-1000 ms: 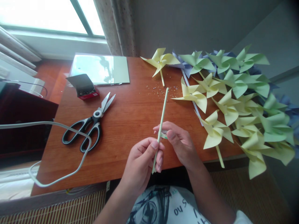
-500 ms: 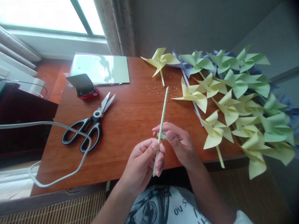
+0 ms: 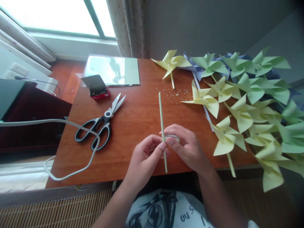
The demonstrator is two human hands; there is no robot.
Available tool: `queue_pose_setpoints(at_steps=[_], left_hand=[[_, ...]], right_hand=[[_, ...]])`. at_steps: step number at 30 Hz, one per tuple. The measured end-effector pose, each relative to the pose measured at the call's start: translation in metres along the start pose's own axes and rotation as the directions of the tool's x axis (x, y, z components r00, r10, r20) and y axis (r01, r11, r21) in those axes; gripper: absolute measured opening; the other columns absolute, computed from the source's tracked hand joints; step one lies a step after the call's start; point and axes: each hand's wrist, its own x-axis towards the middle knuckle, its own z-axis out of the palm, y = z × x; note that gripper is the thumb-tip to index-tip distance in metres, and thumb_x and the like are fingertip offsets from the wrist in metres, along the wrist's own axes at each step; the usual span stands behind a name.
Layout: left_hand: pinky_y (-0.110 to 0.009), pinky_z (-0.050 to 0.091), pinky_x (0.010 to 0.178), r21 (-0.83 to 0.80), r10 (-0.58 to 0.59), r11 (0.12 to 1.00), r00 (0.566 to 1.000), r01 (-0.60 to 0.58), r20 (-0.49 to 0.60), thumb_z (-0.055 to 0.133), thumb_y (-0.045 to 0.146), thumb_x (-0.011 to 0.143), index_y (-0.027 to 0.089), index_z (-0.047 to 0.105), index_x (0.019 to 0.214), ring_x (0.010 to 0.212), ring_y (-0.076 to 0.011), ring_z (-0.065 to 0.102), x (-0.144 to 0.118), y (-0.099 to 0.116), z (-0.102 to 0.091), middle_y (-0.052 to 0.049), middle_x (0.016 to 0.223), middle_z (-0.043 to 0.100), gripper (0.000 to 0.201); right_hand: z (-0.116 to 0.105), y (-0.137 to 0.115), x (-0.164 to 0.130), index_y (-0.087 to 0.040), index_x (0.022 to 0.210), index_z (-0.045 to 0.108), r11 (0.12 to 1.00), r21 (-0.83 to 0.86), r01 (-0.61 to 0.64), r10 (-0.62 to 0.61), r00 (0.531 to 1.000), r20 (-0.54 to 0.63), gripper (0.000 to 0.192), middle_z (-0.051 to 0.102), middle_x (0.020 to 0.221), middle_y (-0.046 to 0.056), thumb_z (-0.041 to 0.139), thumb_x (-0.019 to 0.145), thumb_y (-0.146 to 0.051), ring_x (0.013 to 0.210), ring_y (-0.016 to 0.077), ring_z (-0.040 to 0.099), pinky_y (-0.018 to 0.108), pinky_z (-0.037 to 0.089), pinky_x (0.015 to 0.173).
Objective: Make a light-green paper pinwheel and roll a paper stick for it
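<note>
Between the thumb and fingers of my left hand is a thin pale yellow-green rolled paper stick, standing nearly upright. My right hand is closed around a small roll of clear tape, mostly hidden by the fingers. The right thumb and fingertips meet the stick at its lower middle, close beside the left fingertips. Both hands are over the near edge of the wooden table.
Scissors lie partly open on the left, crossed by a white cable. Behind them are a small red box and paper in a clear sleeve. Yellow pinwheels and green pinwheels crowd the right, near scattered bits.
The paper stick has swung from leaning right to leaning slightly left. My right fingers have closed in on it with the tape. The whole view has shifted a little left.
</note>
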Motion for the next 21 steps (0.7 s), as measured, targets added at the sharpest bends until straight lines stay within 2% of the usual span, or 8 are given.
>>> queue_pose_setpoints(at_steps=[4, 8, 11, 14, 18, 21], left_hand=[[-0.022, 0.049, 0.066, 0.111, 0.045, 0.993, 0.995, -0.034, -0.094, 0.076, 0.037, 0.086, 0.017, 0.068, 0.088, 0.072, -0.0137, 0.059, 0.000, 0.001, -0.007, -0.002, 0.082, 0.068, 0.022], [-0.022, 0.051, 0.068, 0.054, 0.092, 0.995, 0.981, -0.084, -0.169, 0.082, 0.033, 0.081, 0.017, 0.068, 0.090, 0.075, -0.0140, 0.063, 0.000, 0.004, -0.013, -0.002, 0.085, 0.069, 0.023], [-0.021, 0.051, 0.066, 0.009, 0.072, 0.997, 0.979, -0.072, -0.189, 0.084, 0.032, 0.078, 0.016, 0.070, 0.088, 0.074, -0.0137, 0.063, 0.000, 0.008, -0.017, -0.002, 0.083, 0.069, 0.024], [-0.020, 0.050, 0.063, -0.027, 0.048, 0.998, 0.979, -0.055, -0.200, 0.085, 0.031, 0.077, 0.016, 0.072, 0.088, 0.068, -0.0118, 0.061, 0.000, 0.009, -0.021, -0.001, 0.081, 0.069, 0.023], [-0.019, 0.051, 0.063, -0.076, 0.058, 0.994, 0.973, -0.077, -0.224, 0.086, 0.027, 0.075, 0.016, 0.073, 0.089, 0.065, -0.0100, 0.058, -0.002, 0.008, -0.026, 0.000, 0.079, 0.068, 0.022], [-0.018, 0.050, 0.061, -0.120, 0.062, 0.988, 0.969, -0.092, -0.238, 0.086, 0.027, 0.076, 0.016, 0.074, 0.088, 0.064, -0.0090, 0.058, -0.002, 0.007, -0.029, 0.000, 0.079, 0.068, 0.020]], right_hand=[[0.000, -0.002, 0.005, -0.022, 0.101, 0.075, 0.994, -0.104, 0.043, -0.037, 0.998, 0.060, 0.016, 0.071, 0.096, 0.005, 0.069, 0.095, -0.035, 0.088, 0.0202, 0.067, 0.033, 0.051, 0.078], [0.003, -0.006, 0.012, -0.022, 0.100, 0.075, 0.978, -0.192, 0.076, -0.047, 0.988, 0.150, 0.020, 0.071, 0.095, 0.006, 0.070, 0.094, -0.040, 0.088, 0.0214, 0.066, 0.035, 0.051, 0.080], [0.006, -0.010, 0.018, -0.022, 0.098, 0.073, 0.974, -0.210, 0.087, -0.044, 0.979, 0.198, 0.021, 0.071, 0.093, 0.006, 0.066, 0.096, -0.042, 0.088, 0.0218, 0.065, 0.035, 0.050, 0.081], [0.009, -0.013, 0.023, -0.021, 0.101, 0.071, 0.977, -0.189, 0.095, -0.053, 0.974, 0.218, 0.019, 0.070, 0.096, 0.006, 0.061, 0.100, -0.038, 0.092, 0.0220, 0.064, 0.035, 0.049, 0.084], [0.011, -0.015, 0.025, -0.022, 0.114, 0.066, 0.994, -0.063, 0.086, -0.065, 0.958, 0.278, 0.020, 0.070, 0.107, 0.006, 0.052, 0.101, -0.026, 0.102, 0.0219, 0.064, 0.035, 0.050, 0.091], [0.012, -0.013, 0.024, -0.022, 0.118, 0.065, 0.999, 0.021, 0.029, -0.034, 0.964, 0.263, 0.022, 0.070, 0.110, 0.005, 0.056, 0.099, -0.025, 0.101, 0.0211, 0.066, 0.033, 0.051, 0.090]])
